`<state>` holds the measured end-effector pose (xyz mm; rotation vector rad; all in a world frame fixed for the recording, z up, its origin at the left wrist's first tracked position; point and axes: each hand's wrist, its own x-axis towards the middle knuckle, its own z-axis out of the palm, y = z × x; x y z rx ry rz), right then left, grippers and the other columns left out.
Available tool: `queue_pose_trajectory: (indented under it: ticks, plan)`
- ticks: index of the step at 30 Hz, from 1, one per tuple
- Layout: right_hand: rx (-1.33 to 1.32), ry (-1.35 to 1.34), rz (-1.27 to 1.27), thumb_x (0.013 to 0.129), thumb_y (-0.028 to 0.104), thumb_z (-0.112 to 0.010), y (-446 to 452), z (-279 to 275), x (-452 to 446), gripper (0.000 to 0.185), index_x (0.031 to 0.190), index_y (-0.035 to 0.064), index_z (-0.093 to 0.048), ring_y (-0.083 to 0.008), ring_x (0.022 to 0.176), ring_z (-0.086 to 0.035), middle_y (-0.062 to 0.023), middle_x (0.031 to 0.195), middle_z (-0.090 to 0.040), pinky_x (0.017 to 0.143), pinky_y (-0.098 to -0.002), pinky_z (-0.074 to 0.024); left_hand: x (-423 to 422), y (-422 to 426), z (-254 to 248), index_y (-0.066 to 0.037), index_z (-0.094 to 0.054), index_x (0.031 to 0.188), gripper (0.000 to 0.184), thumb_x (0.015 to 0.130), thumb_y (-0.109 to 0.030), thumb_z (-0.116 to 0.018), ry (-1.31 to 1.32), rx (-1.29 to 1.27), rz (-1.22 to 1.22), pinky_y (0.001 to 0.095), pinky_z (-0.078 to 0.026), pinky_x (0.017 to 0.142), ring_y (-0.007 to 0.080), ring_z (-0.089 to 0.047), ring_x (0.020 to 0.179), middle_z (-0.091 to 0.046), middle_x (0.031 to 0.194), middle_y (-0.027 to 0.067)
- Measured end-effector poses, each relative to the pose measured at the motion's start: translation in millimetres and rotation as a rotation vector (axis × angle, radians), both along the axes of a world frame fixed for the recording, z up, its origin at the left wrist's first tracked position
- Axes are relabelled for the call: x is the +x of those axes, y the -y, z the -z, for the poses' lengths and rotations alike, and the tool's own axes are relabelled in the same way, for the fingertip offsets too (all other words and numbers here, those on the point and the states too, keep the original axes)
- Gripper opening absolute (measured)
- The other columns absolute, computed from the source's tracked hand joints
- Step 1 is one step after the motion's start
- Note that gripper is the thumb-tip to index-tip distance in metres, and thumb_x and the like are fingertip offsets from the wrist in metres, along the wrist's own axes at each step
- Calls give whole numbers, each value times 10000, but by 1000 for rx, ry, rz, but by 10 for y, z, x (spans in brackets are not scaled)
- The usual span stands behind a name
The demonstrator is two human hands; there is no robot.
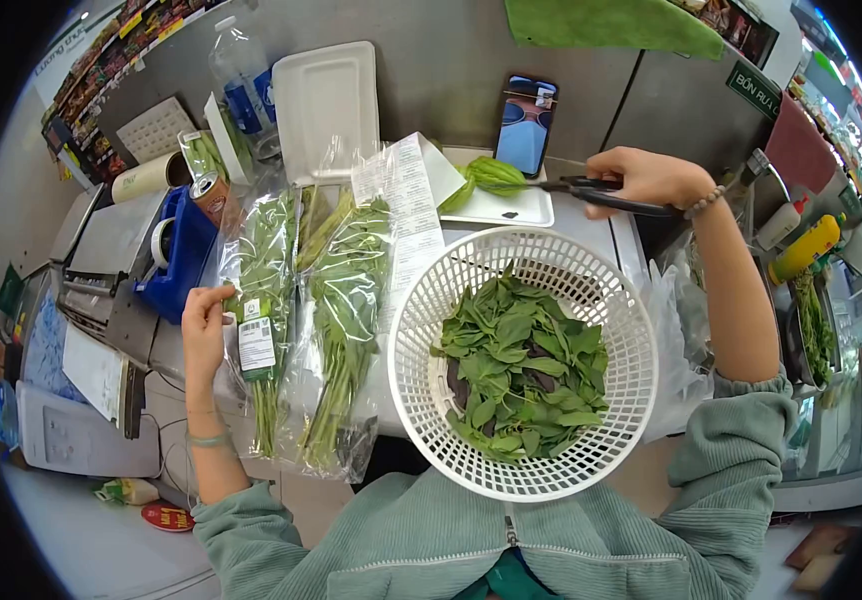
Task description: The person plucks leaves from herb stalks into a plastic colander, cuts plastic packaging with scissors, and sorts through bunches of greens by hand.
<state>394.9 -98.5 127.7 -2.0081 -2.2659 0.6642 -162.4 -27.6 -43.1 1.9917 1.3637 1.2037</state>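
The right hand (646, 182) is closed round the black handles of some scissors (611, 193), their tip against a green leafy bunch (496, 178) on a white tray (516, 208), while the left hand (208, 325), fingers loosely curled, touches the edge of a labelled bag of greens (263, 320). Nearer the body sits a white basket (406, 400) of loose leaves (526, 375), with a phone (524, 125) propped behind the tray

One wide view looks forward and down from the wearer's head, close above the surface (579, 222), jacket (421, 525) at six o'clock.
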Motion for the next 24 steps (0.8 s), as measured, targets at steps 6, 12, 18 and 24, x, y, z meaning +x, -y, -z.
queue_pose_trajectory:
  ticks: [6, 12, 18, 24]
  plan:
    - [181, -29, -133, 810, 375, -723, -276, 799, 101, 425, 833, -29, -590, -216, 679, -523, -120, 733, -557, 636, -351, -439, 102, 38, -52, 11, -670, 1047, 234, 919, 41, -476, 16, 7, -38, 223, -456, 684, 104, -530, 793, -537, 945, 40]
    - [143, -119, -261, 818, 293, -695, -305, 1217, -104, 321, 926, -6, -650, -286, 823, -628, -170, 908, -641, 737, -374, -497, -59, 8, 267, 29, -650, 1079, 198, 935, 0, -517, 255, -97, 9, 207, -428, 704, 80, -507, 816, -549, 987, 22]
    - [99, -427, 109, 772, 208, -704, -337, 687, 265, 283, 967, 5, -670, -237, 711, -650, -125, 847, -679, 672, -358, -539, 18, 39, 377, 2, -653, 1086, 191, 957, -109, -567, 480, -125, 12, 183, -394, 633, 22, -498, 761, -577, 996, -20]
    - [362, 258, 309, 716, 174, -686, -457, 1198, 1229, 295, 969, 22, -693, -353, 857, -666, -181, 975, -690, 783, -403, -545, 23, 37, 361, 0, -651, 1066, 179, 964, -114, -557, 409, -79, 7, 186, -412, 661, 29, -520, 782, -582, 989, -18]
